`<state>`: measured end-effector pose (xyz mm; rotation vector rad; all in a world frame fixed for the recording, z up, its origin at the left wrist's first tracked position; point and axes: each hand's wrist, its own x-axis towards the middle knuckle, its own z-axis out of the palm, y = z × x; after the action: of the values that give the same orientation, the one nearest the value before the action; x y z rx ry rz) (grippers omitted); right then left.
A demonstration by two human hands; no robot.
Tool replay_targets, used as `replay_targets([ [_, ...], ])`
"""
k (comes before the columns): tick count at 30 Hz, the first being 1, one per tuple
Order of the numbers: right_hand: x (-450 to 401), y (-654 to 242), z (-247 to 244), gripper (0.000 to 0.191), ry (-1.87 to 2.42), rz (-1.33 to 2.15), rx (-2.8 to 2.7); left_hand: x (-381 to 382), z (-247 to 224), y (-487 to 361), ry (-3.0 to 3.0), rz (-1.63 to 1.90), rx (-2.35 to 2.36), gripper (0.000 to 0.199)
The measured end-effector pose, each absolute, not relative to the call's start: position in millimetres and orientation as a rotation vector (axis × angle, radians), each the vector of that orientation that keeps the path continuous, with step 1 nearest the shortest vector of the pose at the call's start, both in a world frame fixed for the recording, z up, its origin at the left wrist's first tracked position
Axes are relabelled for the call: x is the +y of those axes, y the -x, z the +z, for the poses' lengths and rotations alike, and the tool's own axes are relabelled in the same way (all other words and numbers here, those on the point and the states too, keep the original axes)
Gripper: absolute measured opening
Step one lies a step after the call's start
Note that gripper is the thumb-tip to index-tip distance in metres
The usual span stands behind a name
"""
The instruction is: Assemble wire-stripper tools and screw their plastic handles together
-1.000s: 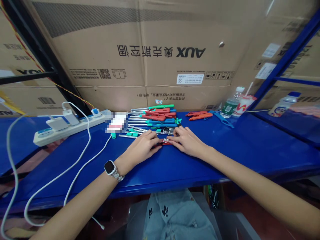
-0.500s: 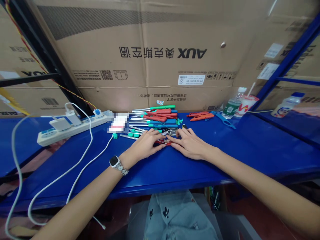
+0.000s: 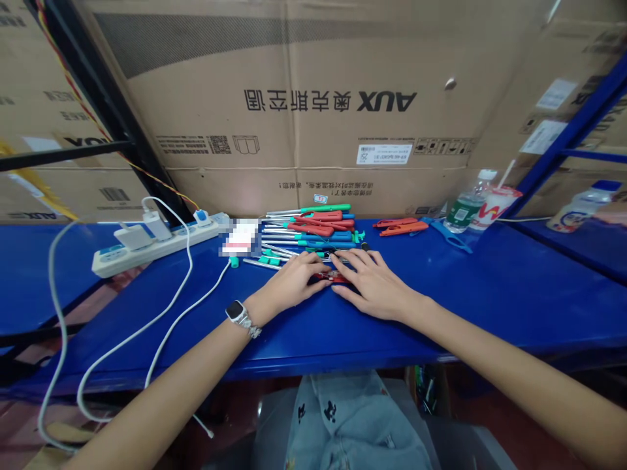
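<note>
Lighting: moderate, diffuse, fairly even. Blue surface (image 3: 494, 287): soft sheen; floor (image 3: 473, 395) beneath: dim. Wide-angle stretch towards edges. Carton (image 3: 323, 59): small print soft. Red tool (image 3: 339, 279): fine detail indistinct. Pixelated patch (image 3: 240, 237), left of centre.

The red piece (image 3: 339, 279) is small and narrow. It lies low on the blue table (image 3: 490, 287), lengthwise from left to right, between the fingertips of the left hand (image 3: 292, 282) and the right hand (image 3: 376, 287). Small pale, shiny bits show along its upper side. The fingers cover both its ends, so its full shape cannot be seen.
</note>
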<state>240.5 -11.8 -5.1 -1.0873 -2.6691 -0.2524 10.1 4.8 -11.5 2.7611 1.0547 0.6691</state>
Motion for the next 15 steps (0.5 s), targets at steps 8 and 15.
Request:
replay_targets([
  [8, -4.6, -230.5, -15.4, 0.051, 1.068, -0.250, -2.682, 5.7, 7.3, 44.8, -2.680, 0.803, 1.188, 0.035],
  [15, -8.1, -228.6, -5.3, 0.047, 1.036, -0.248, -2.663, 9.4, 3.0, 51.5, -2.766, 0.444, 1.293, 0.027],
])
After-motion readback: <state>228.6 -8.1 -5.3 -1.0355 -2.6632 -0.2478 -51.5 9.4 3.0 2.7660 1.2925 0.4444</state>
